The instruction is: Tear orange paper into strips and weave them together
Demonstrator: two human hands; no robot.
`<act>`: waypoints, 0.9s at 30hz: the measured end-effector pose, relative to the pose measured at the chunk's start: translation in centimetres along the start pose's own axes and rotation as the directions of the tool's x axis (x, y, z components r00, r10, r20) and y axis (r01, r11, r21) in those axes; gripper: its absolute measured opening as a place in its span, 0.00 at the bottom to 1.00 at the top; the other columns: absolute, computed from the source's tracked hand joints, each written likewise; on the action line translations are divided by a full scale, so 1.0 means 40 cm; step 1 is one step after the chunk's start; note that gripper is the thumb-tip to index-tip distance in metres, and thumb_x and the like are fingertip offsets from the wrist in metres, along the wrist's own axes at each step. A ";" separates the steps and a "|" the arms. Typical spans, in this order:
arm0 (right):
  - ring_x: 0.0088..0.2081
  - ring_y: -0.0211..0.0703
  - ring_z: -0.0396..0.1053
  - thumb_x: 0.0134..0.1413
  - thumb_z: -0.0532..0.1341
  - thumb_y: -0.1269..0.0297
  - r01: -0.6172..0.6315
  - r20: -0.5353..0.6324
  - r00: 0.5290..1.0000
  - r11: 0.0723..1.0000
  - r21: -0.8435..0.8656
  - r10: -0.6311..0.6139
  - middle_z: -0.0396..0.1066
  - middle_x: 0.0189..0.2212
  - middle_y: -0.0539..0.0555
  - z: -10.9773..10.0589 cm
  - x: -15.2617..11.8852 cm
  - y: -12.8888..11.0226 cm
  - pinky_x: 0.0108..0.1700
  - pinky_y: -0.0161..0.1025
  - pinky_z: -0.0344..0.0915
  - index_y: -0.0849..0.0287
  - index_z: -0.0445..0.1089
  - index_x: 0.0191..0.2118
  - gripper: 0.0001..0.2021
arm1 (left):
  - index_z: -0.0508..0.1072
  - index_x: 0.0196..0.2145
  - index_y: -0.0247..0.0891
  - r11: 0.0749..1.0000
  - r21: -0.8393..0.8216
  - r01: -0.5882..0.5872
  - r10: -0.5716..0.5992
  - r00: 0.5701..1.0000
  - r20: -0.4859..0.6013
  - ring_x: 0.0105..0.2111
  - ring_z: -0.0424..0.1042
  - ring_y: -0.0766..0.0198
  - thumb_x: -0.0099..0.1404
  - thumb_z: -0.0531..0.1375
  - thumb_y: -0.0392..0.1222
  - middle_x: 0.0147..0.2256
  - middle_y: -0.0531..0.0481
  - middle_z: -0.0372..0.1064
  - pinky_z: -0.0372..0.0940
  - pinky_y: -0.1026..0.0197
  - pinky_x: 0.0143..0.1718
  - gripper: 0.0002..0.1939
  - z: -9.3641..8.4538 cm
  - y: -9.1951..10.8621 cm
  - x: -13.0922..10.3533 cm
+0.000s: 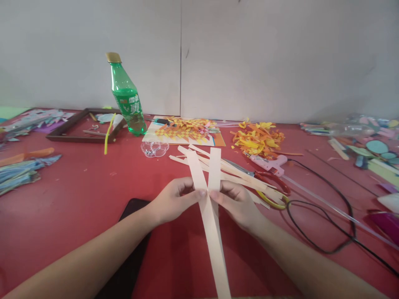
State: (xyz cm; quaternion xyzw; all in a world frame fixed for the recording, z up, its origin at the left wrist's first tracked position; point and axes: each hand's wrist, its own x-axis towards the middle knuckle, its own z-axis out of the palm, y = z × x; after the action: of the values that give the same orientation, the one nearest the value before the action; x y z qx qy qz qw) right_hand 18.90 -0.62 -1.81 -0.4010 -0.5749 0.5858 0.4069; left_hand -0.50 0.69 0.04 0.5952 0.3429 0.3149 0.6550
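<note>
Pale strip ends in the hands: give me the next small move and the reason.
Probably ease the left hand and right hand slightly apart: each pinches one pale strip end, and the ends spread in a V and meet between the hands. Go gently, since I can't tell whether below is one split piece or two overlapping strips.

Loses the lower end of the pale strips [213, 241], the left forearm [102, 251] and right forearm [296, 251] at the bottom edge. Tucks left fingers [186, 182] and right fingers [232, 187] partly out of sight behind the strips. Hides part of a flat black object [127, 265] behind the left forearm. Leaves contents of the clear flower-shaped dish [162, 148] too small to identify.
</note>
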 end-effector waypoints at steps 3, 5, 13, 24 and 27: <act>0.22 0.37 0.66 0.56 0.63 0.55 0.022 -0.026 0.999 1.000 -0.007 -0.022 0.68 0.19 0.48 0.001 0.001 0.004 0.28 0.36 0.63 0.58 0.66 0.25 0.14 | 0.76 0.41 0.31 1.000 -0.027 0.001 -0.002 1.000 -0.026 0.45 0.74 0.51 0.65 0.60 0.48 0.41 0.40 0.77 0.65 0.50 0.49 0.16 -0.001 -0.007 -0.001; 0.23 0.37 0.65 0.56 0.64 0.55 0.027 -0.044 0.999 1.000 -0.001 -0.027 0.67 0.19 0.48 0.000 0.003 0.009 0.28 0.36 0.63 0.57 0.67 0.26 0.14 | 0.75 0.40 0.31 0.999 -0.047 0.009 -0.011 0.999 -0.040 0.44 0.74 0.52 0.65 0.60 0.48 0.41 0.41 0.76 0.65 0.51 0.49 0.15 -0.002 -0.011 -0.003; 0.23 0.38 0.65 0.55 0.64 0.52 0.008 -0.047 0.999 1.000 -0.001 -0.008 0.68 0.21 0.48 -0.002 0.005 0.012 0.28 0.36 0.64 0.58 0.69 0.28 0.15 | 0.76 0.35 0.33 0.999 -0.036 0.025 -0.023 0.999 0.040 0.39 0.74 0.58 0.67 0.58 0.47 0.35 0.46 0.77 0.66 0.56 0.47 0.14 -0.001 -0.001 -0.004; 0.27 0.39 0.63 0.51 0.65 0.50 -0.033 -0.045 0.999 0.994 -0.106 0.028 0.66 0.22 0.49 -0.003 0.000 0.002 0.29 0.36 0.61 0.59 0.67 0.24 0.17 | 0.78 0.42 0.35 0.996 0.059 -0.065 0.062 0.997 0.041 0.43 0.74 0.57 0.67 0.57 0.44 0.42 0.46 0.77 0.65 0.57 0.48 0.13 0.000 -0.001 -0.001; 0.26 0.38 0.62 0.52 0.65 0.50 -0.030 -0.059 0.998 0.991 -0.130 0.023 0.66 0.22 0.49 -0.003 0.000 0.003 0.29 0.36 0.60 0.59 0.66 0.24 0.18 | 0.77 0.42 0.34 0.997 0.043 -0.063 0.061 0.998 0.032 0.42 0.73 0.58 0.67 0.58 0.44 0.42 0.46 0.77 0.65 0.57 0.48 0.12 0.000 -0.002 0.000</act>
State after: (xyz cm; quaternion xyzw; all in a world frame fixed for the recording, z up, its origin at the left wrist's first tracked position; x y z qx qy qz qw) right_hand 19.01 -0.59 -1.93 -0.4509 -0.5948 0.5405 0.3883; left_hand -0.49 0.69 -0.04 0.6245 0.3210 0.3184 0.6368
